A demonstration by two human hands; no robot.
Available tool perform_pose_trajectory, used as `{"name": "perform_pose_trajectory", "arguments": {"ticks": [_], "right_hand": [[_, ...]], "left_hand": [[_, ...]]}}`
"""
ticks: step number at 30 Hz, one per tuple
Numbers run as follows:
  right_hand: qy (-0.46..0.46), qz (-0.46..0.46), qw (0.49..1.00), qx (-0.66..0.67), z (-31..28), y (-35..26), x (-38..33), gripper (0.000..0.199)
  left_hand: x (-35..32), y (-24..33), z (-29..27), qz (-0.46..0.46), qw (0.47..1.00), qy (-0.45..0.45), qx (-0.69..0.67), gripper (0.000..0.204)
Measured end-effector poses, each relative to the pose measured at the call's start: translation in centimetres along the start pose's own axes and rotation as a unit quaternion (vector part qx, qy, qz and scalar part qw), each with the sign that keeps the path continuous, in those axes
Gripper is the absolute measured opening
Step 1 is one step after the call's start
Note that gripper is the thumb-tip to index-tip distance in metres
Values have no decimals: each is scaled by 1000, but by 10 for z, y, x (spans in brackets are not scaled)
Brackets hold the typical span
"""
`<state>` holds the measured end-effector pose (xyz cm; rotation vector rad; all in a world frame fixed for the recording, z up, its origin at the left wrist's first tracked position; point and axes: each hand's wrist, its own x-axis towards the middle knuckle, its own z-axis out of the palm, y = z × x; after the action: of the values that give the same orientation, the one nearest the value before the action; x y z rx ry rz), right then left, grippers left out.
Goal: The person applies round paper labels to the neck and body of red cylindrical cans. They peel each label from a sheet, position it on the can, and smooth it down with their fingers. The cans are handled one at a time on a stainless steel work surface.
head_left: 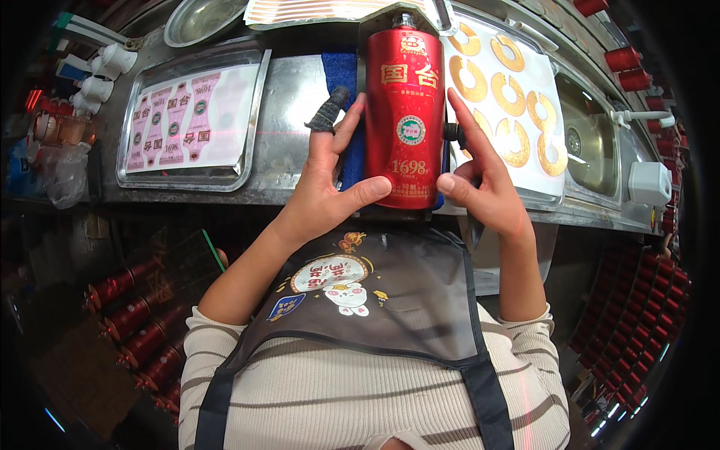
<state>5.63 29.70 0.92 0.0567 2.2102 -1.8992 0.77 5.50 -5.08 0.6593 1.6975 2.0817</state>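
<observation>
A glossy red bottle (405, 82) with gold lettering and a small round green-and-white emblem lies in front of me, its neck pointing away. My left hand (330, 176) holds its left side, the thumb pressed on the lower front. Black wrapping covers one fingertip of that hand. My right hand (487, 184) flanks the other side, thumb at the bottle's lower right edge and fingers stretched along it. Under and beside the bottle is a blue cloth (341, 71). A small black round thing (453, 133) shows between the bottle and my right fingers; its kind is unclear.
To the left, a metal tray (259, 112) holds a sheet of pink decals (176, 120). On the right lies a sheet of gold ring decals (510, 97), beside a sink (592, 135) and a white jug (649, 184). A metal bowl (199, 22) stands far left. Red bottles (146, 315) fill the lower sides.
</observation>
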Motion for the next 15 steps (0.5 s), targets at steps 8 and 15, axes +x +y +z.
{"name": "perform_pose_trajectory", "arguments": {"ticks": [8,15], "right_hand": [[12,-24,999,-35,6,3,-1,104],[174,24,979,100,-28,26,15,52]], "left_hand": [[0,1,3,0,1000,7,-14,100],[-4,3,-1,-11,999,19,-32,102]]}}
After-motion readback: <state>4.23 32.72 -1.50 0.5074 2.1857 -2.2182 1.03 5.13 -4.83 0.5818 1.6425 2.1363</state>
